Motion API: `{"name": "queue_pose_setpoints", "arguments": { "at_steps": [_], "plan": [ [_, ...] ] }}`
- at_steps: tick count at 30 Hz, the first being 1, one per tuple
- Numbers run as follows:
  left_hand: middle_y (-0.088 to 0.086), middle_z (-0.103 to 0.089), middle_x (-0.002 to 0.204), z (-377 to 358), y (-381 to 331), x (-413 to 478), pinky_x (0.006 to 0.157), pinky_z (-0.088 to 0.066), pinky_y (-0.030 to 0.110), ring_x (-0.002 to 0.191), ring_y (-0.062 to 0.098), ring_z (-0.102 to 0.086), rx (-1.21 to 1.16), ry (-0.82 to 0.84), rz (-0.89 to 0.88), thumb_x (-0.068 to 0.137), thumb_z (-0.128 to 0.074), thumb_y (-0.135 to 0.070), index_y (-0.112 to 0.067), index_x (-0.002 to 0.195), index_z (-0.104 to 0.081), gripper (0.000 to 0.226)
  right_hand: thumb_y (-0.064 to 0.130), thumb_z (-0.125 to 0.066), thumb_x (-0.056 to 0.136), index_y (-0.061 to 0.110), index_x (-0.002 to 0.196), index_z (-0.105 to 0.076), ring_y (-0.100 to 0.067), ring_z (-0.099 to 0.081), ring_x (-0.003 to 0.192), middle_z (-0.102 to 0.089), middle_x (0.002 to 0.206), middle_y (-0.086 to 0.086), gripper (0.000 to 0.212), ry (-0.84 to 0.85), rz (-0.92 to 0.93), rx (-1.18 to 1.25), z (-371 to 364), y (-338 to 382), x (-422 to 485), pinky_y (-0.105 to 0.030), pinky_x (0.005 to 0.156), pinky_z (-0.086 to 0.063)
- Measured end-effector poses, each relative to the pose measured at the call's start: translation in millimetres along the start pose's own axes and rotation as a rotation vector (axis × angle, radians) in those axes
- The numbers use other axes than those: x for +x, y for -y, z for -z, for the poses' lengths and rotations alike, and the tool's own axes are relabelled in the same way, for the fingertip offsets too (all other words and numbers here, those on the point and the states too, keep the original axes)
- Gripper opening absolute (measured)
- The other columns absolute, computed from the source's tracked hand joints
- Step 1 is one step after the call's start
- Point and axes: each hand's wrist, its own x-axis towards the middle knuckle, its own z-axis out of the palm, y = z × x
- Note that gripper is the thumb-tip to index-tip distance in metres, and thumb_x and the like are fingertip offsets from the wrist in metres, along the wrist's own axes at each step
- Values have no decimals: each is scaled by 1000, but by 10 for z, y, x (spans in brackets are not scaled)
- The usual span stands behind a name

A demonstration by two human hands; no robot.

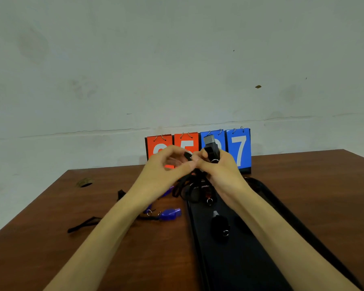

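My right hand (218, 164) grips a black whistle (211, 149) raised above the table, its mouthpiece pointing up. My left hand (168, 162) pinches a small black clip (187, 155) on the end of a black lanyard, right beside the whistle. Black cords (187, 185) hang from both hands down to the table. A blue whistle (170, 213) with a metal ring lies on the table under my left forearm. Another black whistle (219, 226) rests in the open black case (250, 259).
A flip scoreboard (243, 148) with red and blue number cards stands at the table's far edge against the wall. A loose black strap (83, 225) lies at the left. A round cable hole (85, 182) sits in the brown table (324, 185).
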Motion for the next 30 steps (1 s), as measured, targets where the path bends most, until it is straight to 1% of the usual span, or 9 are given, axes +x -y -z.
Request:
{"name": "queue_pose_setpoints", "arguments": {
  "at_steps": [5, 8, 12, 16, 19, 21, 24, 28, 30],
  "plan": [
    [2, -65, 75, -19, 7, -7, 61, -52, 21, 56, 10, -61, 0, 75, 165, 81, -69, -7, -15, 89, -65, 12, 17, -57, 91, 15, 75, -51, -16, -57, 70, -57, 73, 1, 17, -65, 17, -185, -22, -25, 2, -33, 70, -54],
    [-2, -60, 66, 102, 28, 44, 57, -45, 21, 63, 9, -56, -171, 70, 283, 82, -61, 0, -14, 75, -64, 16, 19, -49, 96, 21, 83, -50, -14, -52, 54, -53, 68, 0, 14, -91, 20, -310, -34, -55, 5, -25, 58, -52],
    [-1, -50, 68, 308, 121, 106, 58, -47, 26, 66, 15, -54, -961, 216, 440, 52, -71, 0, -15, 65, -44, 34, 18, -48, 96, 14, 102, -51, -7, -46, 56, -51, 74, -1, 7, -36, -78, -386, -53, -95, 13, -14, 47, -39],
    [-1, -44, 62, 629, 193, 131, 51, -44, 21, 52, 11, -44, -1426, 95, 379, 55, -53, 1, -5, 87, -62, 34, 18, -45, 97, 15, 101, -46, -2, -44, 62, -50, 86, 1, 5, -98, -43, -532, 23, -112, 65, -16, 56, -39],
    [1, -51, 63, 726, 285, 169, 47, -45, 21, 50, 11, -47, -799, 12, 452, 80, -48, -8, 1, 107, -62, 32, 18, -43, 98, 17, 102, -41, -1, -43, 61, -48, 88, 3, 5, -139, -41, -550, 71, -69, 69, -10, 49, -37],
    [3, -50, 51, 637, 384, 199, 46, -43, 26, 46, 18, -46, -177, -68, 487, 86, -53, -9, 2, 88, -64, 15, 19, -43, 98, 15, 106, -41, 0, -44, 62, -46, 85, 6, 9, -166, -35, -573, 61, -60, 50, -6, 44, -39],
    [3, -43, 47, 471, 497, 253, 47, -37, 23, 43, 16, -40, 199, -55, 563, 88, -52, -15, -5, 71, -56, 21, 26, -46, 97, 12, 110, -43, -2, -48, 64, -47, 81, 9, 20, -203, -15, -628, 44, -71, 18, -9, 44, -38],
    [4, -58, 74, 400, 671, 212, 69, -49, 30, 72, 20, -57, 916, -12, 561, 85, -55, -44, -12, 69, -54, 36, 36, -34, 99, 10, 109, -53, -2, -54, 80, -56, 96, 5, 34, -126, -131, -478, 33, 61, 38, -5, 48, -40],
    [9, -56, 113, 356, 660, 149, 89, -48, 38, 104, 24, -55, 1128, -32, 504, 84, -57, -48, -13, 98, -60, 37, 38, -34, 99, 14, 102, -58, -6, -57, 88, -60, 98, 5, 34, -36, -175, -397, 7, 117, 33, -5, 57, -41]
  ]
}}
